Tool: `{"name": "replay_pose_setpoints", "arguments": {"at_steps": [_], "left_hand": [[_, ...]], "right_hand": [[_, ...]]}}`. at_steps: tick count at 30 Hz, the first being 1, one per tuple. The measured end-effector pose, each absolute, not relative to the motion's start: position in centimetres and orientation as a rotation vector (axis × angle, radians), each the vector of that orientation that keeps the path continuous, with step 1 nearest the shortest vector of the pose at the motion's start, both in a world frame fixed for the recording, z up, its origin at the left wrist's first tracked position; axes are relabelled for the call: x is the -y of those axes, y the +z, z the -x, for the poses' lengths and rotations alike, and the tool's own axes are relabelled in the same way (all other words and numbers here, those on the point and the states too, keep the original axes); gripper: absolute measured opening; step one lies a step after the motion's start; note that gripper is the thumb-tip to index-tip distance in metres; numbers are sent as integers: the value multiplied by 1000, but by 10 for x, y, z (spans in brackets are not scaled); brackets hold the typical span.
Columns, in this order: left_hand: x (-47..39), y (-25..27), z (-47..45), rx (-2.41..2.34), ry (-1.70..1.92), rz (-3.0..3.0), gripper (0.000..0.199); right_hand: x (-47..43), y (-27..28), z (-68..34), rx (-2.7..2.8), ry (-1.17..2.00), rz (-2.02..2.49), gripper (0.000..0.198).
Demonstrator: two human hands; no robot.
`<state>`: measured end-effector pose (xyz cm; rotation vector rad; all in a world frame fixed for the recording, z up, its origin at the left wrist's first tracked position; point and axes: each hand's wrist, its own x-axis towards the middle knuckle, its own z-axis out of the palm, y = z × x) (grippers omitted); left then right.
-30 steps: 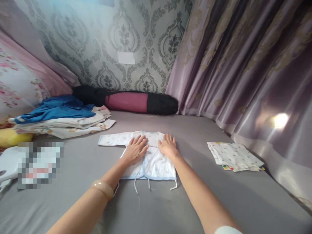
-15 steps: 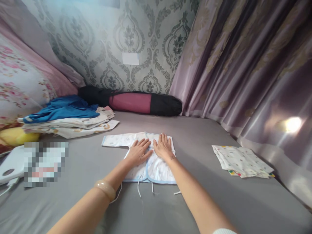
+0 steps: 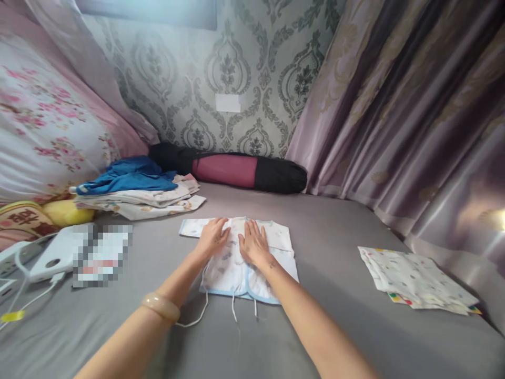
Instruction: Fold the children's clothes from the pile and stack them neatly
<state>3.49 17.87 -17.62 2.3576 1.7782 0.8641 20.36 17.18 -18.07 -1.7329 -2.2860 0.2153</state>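
A white baby wrap top (image 3: 229, 268) with pale blue trim lies spread on the grey sheet. One sleeve (image 3: 190, 227) sticks out to the left; on the right side no sleeve shows stretched out. White tie strings trail from the lower hem. My left hand (image 3: 213, 239) rests where that sleeve joins the body, slightly blurred, fingers a little bent and thumb apart. Flat on the upper chest lies my right hand (image 3: 254, 243), its fingers stretched forward. A pale bangle (image 3: 161, 307) circles my left wrist.
Folded clothes with a blue garment (image 3: 130, 175) on top lie at the back left. A folded patterned cloth (image 3: 418, 279) is at right. A black-and-maroon roll (image 3: 224, 169) lies along the wall. A white device (image 3: 59, 253) with cables and a pixelated item are at left.
My left hand has slid left over the top, from the chest to the base of the sleeve. The right hand stays flat on the chest. The camera view has shifted somewhat.
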Motion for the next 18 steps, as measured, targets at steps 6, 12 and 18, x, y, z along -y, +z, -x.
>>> {"name": "replay_pose_setpoints", "arguments": {"at_steps": [6, 12, 18], "left_hand": [[-179, -170, 16, -2348, 679, -2020, 36], [-179, -167, 47, -2591, 505, -1664, 46], [-191, -172, 62, -2489, 475, -1552, 46]], "right_hand": [[-172, -185, -203, 2308, 225, 1753, 60], [-177, -176, -199, 2348, 255, 1754, 57], [-184, -172, -174, 2347, 362, 1583, 57]]}}
